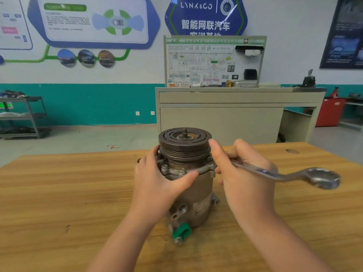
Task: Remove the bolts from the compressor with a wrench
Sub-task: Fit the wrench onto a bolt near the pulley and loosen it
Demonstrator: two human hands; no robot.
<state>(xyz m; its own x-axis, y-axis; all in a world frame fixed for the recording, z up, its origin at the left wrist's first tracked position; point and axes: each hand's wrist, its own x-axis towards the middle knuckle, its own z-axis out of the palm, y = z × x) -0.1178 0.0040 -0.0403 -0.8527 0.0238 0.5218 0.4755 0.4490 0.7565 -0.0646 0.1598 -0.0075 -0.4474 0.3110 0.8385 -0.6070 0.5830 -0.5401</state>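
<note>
Closest to you, below your hands, the green cap (pixel 181 231) sticks out of the bottom of the compressor (pixel 193 191), which stands upright on the wooden table (pixel 59 193).

Your left hand (pixel 157 177) wraps around the left side of the compressor body. The thumb lies across the front, just under the flange, and the fingers curl round the back, holding it steady.

Your right hand (pixel 241 169) is closed around the wrench (pixel 284 173). The free ring end sticks out to the right of this hand. The working end is tucked by your fingers, against the right side of the flange. It may be sitting on a bolt there, but your fingers hide it, so I cannot tell.

A bolt head (pixel 164 167) shows on the flange just above your left thumb, so that one is still in. No loose bolts lie on the table that I can see. You look to be near the start, with most bolts still to come out.

Just past your hands, the grooved pulley (pixel 184 141) tops the compressor.
</note>
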